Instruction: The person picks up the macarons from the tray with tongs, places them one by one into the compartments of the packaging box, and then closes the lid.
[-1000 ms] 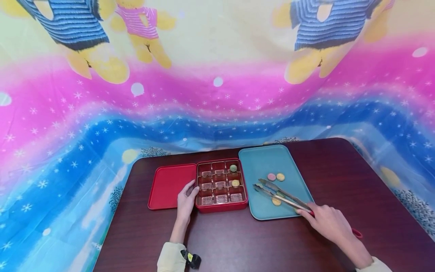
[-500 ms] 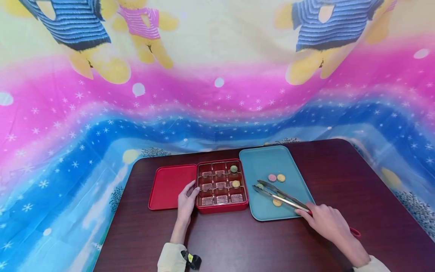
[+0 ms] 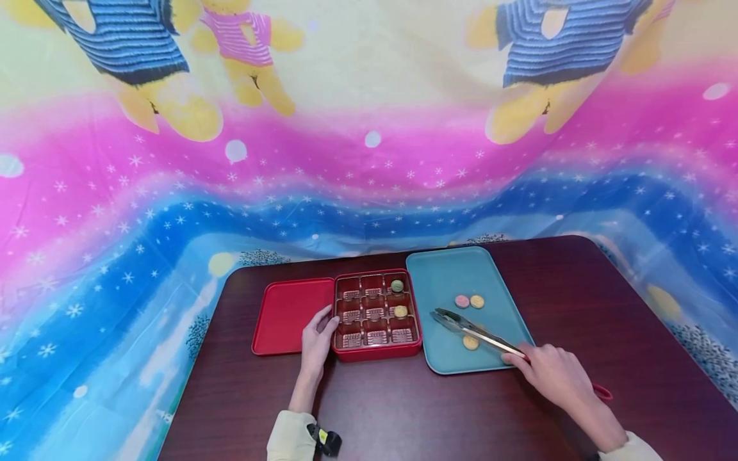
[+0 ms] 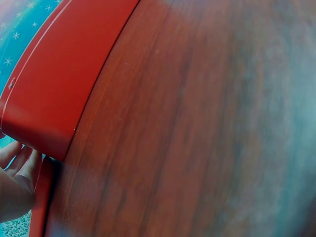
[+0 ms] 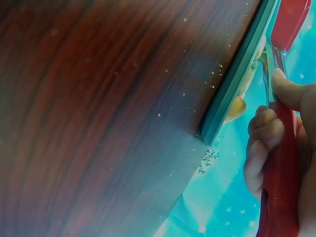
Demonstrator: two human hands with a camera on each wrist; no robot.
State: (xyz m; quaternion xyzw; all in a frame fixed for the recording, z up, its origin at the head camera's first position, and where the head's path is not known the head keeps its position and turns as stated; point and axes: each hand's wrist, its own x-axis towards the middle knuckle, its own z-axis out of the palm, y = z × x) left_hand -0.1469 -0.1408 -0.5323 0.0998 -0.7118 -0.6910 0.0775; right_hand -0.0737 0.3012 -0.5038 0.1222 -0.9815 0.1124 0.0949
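Stretched forward with the left arm (image 3: 302, 394), slanting slightly inward; holding out the left hand (image 3: 315, 346) with thumb (image 3: 330, 326) parted from loosely extended fingers (image 3: 320, 316). Angling the right arm (image 3: 602, 419) inward too, gripping with the right hand (image 3: 556, 372), fingers (image 5: 264, 131) curled under and thumb (image 5: 288, 90) laid forward.

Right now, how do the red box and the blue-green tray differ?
The red box is divided into nine compartments; the blue-green tray is flat and undivided. The box has taller walls; the tray is low and longer front to back. The left hand touches the box, while tongs in the right hand reach over the tray. Both have rounded corners.
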